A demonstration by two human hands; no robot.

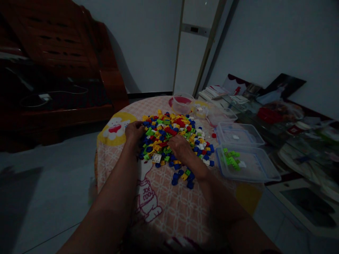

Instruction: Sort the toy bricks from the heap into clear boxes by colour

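Observation:
A heap of small plastic bricks [173,135] in red, blue, yellow, green and white lies on a round table with a pink patterned cloth [164,204]. My left hand [134,131] rests on the heap's left edge, fingers curled down among the bricks. My right hand [180,146] lies on the heap's near middle, fingers bent into the bricks. What either hand grips is hidden. A clear plastic tub [249,169] to the right of the heap holds a few green bricks [231,158].
A second clear tub [239,134] with a white piece stands behind the first. A round clear bowl [182,103] and more containers sit at the table's far side. Cluttered glass surface with papers at right. Dark wooden furniture [58,70] at left.

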